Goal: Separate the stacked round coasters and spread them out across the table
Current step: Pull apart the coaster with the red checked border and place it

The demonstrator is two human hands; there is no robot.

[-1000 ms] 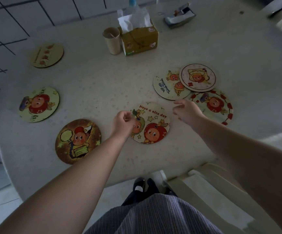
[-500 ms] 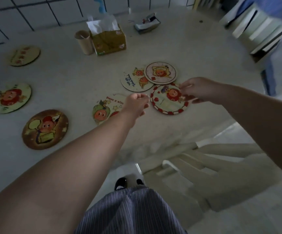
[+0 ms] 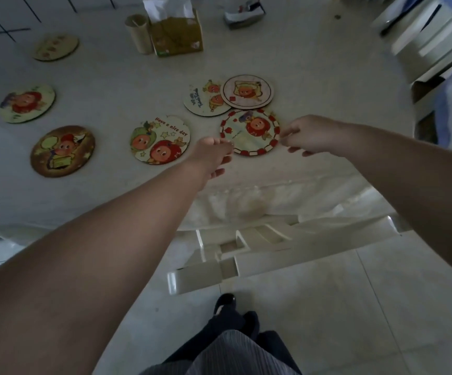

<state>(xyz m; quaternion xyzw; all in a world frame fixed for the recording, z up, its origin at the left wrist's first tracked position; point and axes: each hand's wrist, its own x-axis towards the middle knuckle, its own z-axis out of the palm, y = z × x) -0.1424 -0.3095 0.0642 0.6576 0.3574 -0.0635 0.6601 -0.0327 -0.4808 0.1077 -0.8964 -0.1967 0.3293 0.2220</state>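
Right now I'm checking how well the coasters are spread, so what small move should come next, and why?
Probably slide the red-bordered coaster toward the bare table on the right. The left hand and right hand already flank its edges, and it sits close under the pink-rimmed coaster, which overlaps the cream coaster. That cluster looks the least spread.

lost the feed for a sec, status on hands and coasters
Left hand and right hand at either edge of the red-rimmed coaster, grip unclear. Four coasters spread left; two still overlap behind it. Tissue box far back, not in the way.
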